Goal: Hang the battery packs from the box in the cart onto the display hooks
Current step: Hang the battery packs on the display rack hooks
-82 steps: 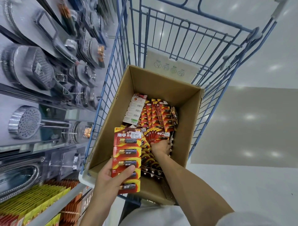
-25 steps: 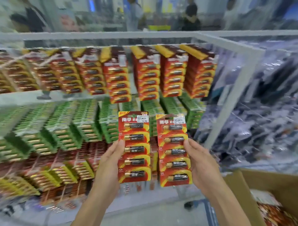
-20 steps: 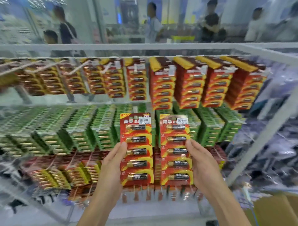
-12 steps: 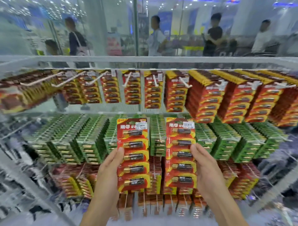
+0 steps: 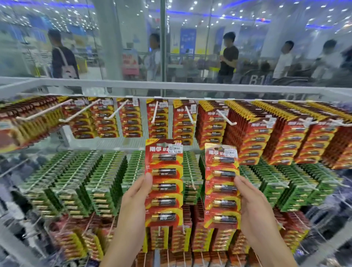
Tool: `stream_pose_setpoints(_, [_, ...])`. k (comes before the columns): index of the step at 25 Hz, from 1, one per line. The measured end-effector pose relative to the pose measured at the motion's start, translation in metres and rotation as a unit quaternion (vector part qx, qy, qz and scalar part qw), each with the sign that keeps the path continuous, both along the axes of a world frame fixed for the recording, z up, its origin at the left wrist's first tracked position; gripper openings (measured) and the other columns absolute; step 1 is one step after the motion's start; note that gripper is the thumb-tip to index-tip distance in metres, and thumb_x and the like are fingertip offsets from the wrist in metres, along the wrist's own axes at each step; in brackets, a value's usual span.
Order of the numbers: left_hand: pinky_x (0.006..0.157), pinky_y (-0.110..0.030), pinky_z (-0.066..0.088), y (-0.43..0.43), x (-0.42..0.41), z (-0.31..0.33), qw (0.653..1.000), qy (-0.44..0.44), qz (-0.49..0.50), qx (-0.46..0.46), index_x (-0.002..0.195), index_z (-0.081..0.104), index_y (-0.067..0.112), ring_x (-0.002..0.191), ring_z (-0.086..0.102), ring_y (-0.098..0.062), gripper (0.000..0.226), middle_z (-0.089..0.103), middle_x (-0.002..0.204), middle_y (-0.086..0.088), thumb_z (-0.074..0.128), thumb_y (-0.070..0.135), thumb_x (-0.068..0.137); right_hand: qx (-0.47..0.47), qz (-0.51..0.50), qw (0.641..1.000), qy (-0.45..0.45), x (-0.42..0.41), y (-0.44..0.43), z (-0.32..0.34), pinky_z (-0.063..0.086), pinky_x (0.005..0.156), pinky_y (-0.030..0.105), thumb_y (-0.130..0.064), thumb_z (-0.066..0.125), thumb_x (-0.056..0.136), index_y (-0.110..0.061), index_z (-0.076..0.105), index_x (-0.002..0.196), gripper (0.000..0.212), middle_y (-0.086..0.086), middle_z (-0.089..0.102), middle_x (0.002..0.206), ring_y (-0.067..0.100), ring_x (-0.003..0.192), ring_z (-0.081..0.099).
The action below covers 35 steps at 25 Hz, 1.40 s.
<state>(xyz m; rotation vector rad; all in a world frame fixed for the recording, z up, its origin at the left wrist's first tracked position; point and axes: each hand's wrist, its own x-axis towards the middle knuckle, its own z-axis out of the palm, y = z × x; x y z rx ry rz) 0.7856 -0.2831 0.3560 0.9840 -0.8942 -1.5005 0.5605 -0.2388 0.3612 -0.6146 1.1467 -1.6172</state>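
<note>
Nearer the top-row hooks [image 5: 155,112] now, two red-and-yellow five-cell battery packs [image 5: 164,183]

Bright ceiling lights [image 5: 194,2] overhead — centre sharp, edges bowed and smeared, the far background hazy

1. On the left battery pack [image 5: 163,183], which you hold in your left hand [image 5: 133,202] at centre frame: brand "南孚"; its price sticker [image 5: 176,148] reads "12.00".
2. On the right battery pack [image 5: 222,186], in your right hand [image 5: 253,205]: "南孚" again; its label [image 5: 230,152] is too blurred to read.
3. Upper right of the frame, on a dark panel [image 5: 254,81] behind the glass: "B1".
</note>
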Motion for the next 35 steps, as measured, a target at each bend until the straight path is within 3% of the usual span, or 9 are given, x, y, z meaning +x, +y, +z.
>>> stream_pose_setpoints(5, [0.075,-0.042,0.061,-0.023,-0.044,0.02,0.999,-0.024,-0.036,-0.032,0.115,0.076,0.02,0.092,0.078,-0.033,0.032,0.08,0.104,-0.011,0.056,0.04,0.1,-0.007,-0.009,1.0,0.008,-0.026,-0.007,0.004,0.061,0.061,0.04,-0.027,0.053,0.103,-0.008,0.071,0.117,0.029,0.008,0.079,0.096,0.026,0.081,0.078])
stream_pose_setpoints(12, [0.082,-0.044,0.06,-0.046,-0.077,0.027,0.999,-0.023,-0.023,-0.043,0.119,0.074,0.023,0.094,0.079,-0.028,0.03,0.08,0.107,-0.006,0.054,0.039,0.104,-0.004,-0.012,1.0,-0.004,-0.049,-0.009,0.009,0.06,0.053,0.034,-0.026,0.054,0.102,-0.01,0.071,0.114,0.026,0.007,0.08,0.092,0.023,0.075,0.078])
stream_pose_setpoints(15, [0.075,-0.041,0.062,-0.05,-0.081,0.022,0.999,-0.022,-0.007,-0.039,0.117,0.075,0.022,0.093,0.079,-0.026,0.03,0.081,0.105,-0.005,0.052,0.038,0.106,0.006,-0.02,1.0,-0.009,-0.05,-0.009,0.009,0.059,0.051,0.031,-0.023,0.053,0.103,-0.011,0.071,0.109,0.022,0.006,0.08,0.088,0.02,0.07,0.077])
stream_pose_setpoints(18, [0.074,-0.04,0.063,-0.06,-0.083,0.016,0.998,-0.033,-0.013,-0.043,0.116,0.074,0.022,0.092,0.079,-0.026,0.031,0.081,0.104,-0.005,0.051,0.039,0.107,-0.002,-0.019,1.0,0.002,-0.049,-0.011,0.012,0.059,0.056,0.032,-0.023,0.053,0.104,-0.014,0.071,0.107,0.021,0.003,0.08,0.09,0.016,0.071,0.077])
stream_pose_setpoints(21, [0.069,-0.036,0.062,-0.087,-0.09,0.015,0.998,-0.047,-0.006,-0.049,0.116,0.073,0.024,0.087,0.079,-0.021,0.031,0.081,0.101,-0.003,0.049,0.041,0.107,-0.015,-0.029,0.999,0.023,-0.049,-0.013,0.022,0.053,0.068,0.033,-0.021,0.055,0.102,-0.021,0.069,0.102,0.014,-0.011,0.079,0.08,0.004,0.067,0.075])
stream_pose_setpoints(24, [0.059,-0.03,0.061,-0.124,-0.098,0.016,0.998,-0.049,0.015,-0.035,0.118,0.07,0.024,0.082,0.079,-0.019,0.029,0.081,0.097,-0.001,0.049,0.041,0.108,-0.041,-0.029,0.998,0.04,-0.051,-0.02,0.029,0.059,0.078,0.043,-0.024,0.059,0.098,-0.016,0.071,0.114,0.021,-0.004,0.08,0.097,0.013,0.085,0.078])
stream_pose_setpoints(25, [0.061,-0.032,0.063,-0.136,-0.102,0.016,0.998,-0.054,0.019,-0.032,0.12,0.069,0.023,0.083,0.079,-0.021,0.03,0.081,0.098,-0.002,0.048,0.041,0.109,-0.047,-0.032,0.997,0.045,-0.051,-0.021,0.033,0.062,0.078,0.043,-0.024,0.06,0.098,-0.014,0.071,0.117,0.024,-0.002,0.08,0.099,0.015,0.088,0.078])
stream_pose_setpoints(29, [0.075,-0.042,0.064,-0.176,-0.108,0.011,0.996,-0.073,0.033,-0.045,0.124,0.069,0.02,0.088,0.079,-0.025,0.034,0.079,0.109,-0.009,0.047,0.041,0.11,-0.061,-0.021,0.996,0.06,-0.053,-0.029,0.04,0.061,0.058,0.027,-0.022,0.054,0.104,-0.014,0.072,0.112,0.021,0.005,0.08,0.1,0.017,0.081,0.078])
stream_pose_setpoints(35, [0.094,-0.053,0.06,-0.2,-0.109,0.006,0.992,-0.099,0.041,-0.067,0.112,0.072,0.022,0.097,0.077,-0.027,0.033,0.08,0.104,-0.005,0.046,0.041,0.11,-0.045,-0.029,0.996,0.071,-0.057,-0.048,0.035,0.065,0.068,0.036,-0.024,0.057,0.103,-0.017,0.074,0.11,0.019,0.005,0.08,0.104,0.022,0.089,0.078])
